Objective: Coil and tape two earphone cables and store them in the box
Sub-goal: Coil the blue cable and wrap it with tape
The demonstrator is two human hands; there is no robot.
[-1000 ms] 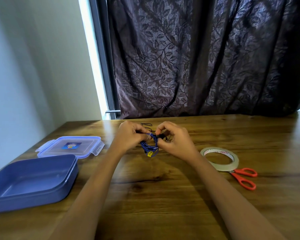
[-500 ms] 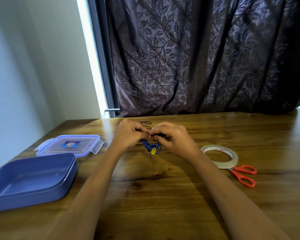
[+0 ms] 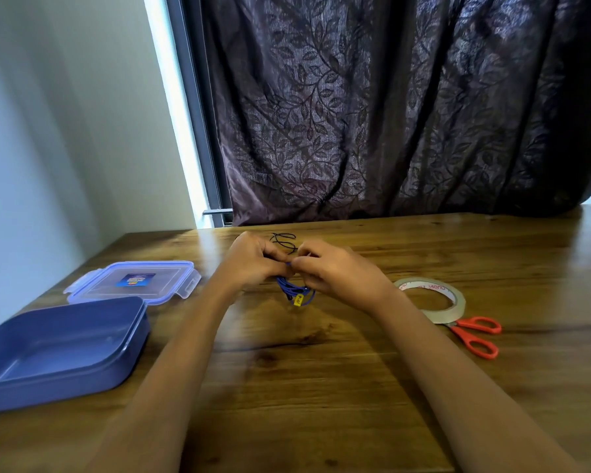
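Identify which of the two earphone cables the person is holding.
The blue cable, marked by a yellow tag, is gripped between the left hand and the right hand. The black cable lies on the table beyond them.

The left hand (image 3: 253, 264) and right hand (image 3: 342, 278) are bare, on long bare forearms (image 3: 185, 353).

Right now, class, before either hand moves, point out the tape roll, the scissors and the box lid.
tape roll (image 3: 444, 315), head view, on the near outer wall of the ring.
scissors (image 3: 464, 337), head view, on the lower orange handle.
box lid (image 3: 157, 285), head view, on the clear panel right of its sticker.
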